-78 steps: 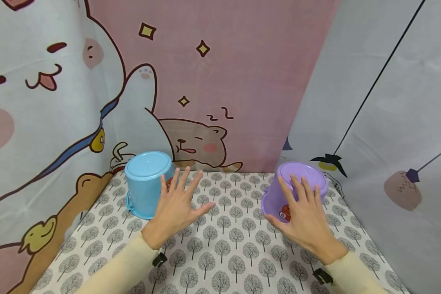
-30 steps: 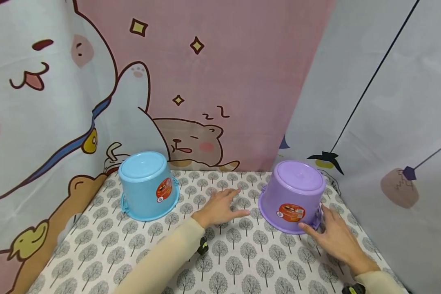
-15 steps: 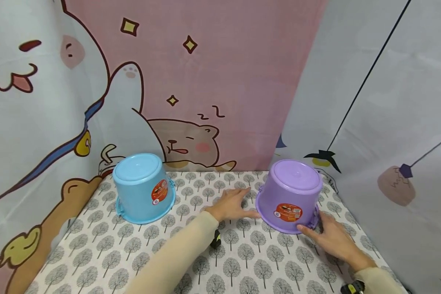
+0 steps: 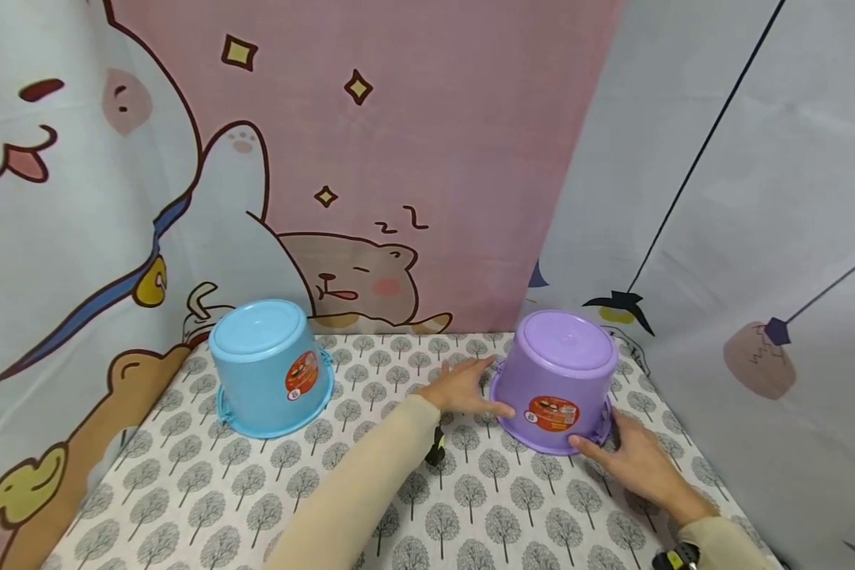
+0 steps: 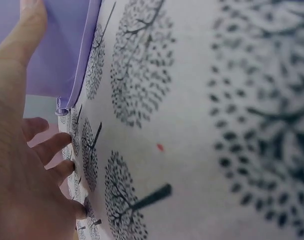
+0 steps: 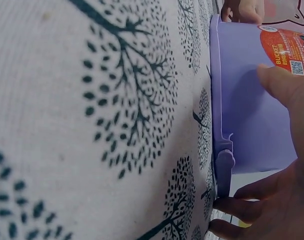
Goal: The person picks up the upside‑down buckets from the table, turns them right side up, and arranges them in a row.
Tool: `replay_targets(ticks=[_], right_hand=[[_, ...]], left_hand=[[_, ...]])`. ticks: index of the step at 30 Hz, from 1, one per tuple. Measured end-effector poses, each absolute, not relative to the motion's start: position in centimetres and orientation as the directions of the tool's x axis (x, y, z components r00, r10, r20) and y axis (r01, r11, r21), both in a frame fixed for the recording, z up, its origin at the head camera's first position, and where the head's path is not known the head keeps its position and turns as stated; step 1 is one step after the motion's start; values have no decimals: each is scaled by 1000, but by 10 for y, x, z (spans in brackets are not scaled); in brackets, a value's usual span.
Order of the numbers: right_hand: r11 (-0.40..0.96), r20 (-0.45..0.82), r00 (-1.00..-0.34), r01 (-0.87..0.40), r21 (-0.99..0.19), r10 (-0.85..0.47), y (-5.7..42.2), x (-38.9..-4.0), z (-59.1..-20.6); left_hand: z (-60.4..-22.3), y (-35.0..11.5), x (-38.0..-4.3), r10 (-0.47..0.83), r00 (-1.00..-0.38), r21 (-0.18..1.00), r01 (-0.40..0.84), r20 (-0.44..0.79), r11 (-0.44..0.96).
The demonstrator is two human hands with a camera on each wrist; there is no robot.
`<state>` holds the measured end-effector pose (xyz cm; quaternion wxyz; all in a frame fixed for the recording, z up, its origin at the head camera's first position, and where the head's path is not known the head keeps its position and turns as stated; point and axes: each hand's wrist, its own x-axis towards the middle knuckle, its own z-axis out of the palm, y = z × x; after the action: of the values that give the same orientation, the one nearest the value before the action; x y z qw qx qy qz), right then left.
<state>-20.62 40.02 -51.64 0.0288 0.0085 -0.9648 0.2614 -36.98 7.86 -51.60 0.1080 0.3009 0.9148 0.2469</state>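
Observation:
A purple bucket [image 4: 554, 380] stands upside down on the cloth toward the right, its red label facing me. At its left side is my left hand [image 4: 463, 388], thumb over the front of the bucket and other fingers spread beside the rim. My right hand [image 4: 641, 463] is at the lower right, its thumb at the front near the rim and its fingers around the handle side. In the right wrist view, the right fingertips [image 6: 223, 227] reach the cloth by the handle hinge [image 6: 224, 165]. A light blue bucket [image 4: 267, 380], also upside down, stands at the left, apart from both hands.
A white cloth [image 4: 256, 507] printed with grey trees covers the table. Behind it hangs a pink and white curtain [image 4: 427, 158] with cartoon animals. A grey-white curtain [image 4: 741, 198] borders the right side.
My left hand has moved from near the blue bucket rightward to the purple bucket's left side. My right hand has gone from in front of the purple bucket to its right side. Both buckets stay put.

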Motion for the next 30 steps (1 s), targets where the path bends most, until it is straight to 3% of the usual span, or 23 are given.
replay_targets(ticks=[15,21,30], right_hand=[[823,90,-996,-53,-565,-2,399,-206,-518],[836,101,-995,-38,-548,21,398,-203,-520],[836,176,-983,-58,-546,46,392,-202,-520]], left_hand=[[-519,85,-377,697,-716,644,522,-26,560],[-523,86,-372,673,-739,654,517,17,552],[-520,88,-364,582,-813,785,359,-2,504]])
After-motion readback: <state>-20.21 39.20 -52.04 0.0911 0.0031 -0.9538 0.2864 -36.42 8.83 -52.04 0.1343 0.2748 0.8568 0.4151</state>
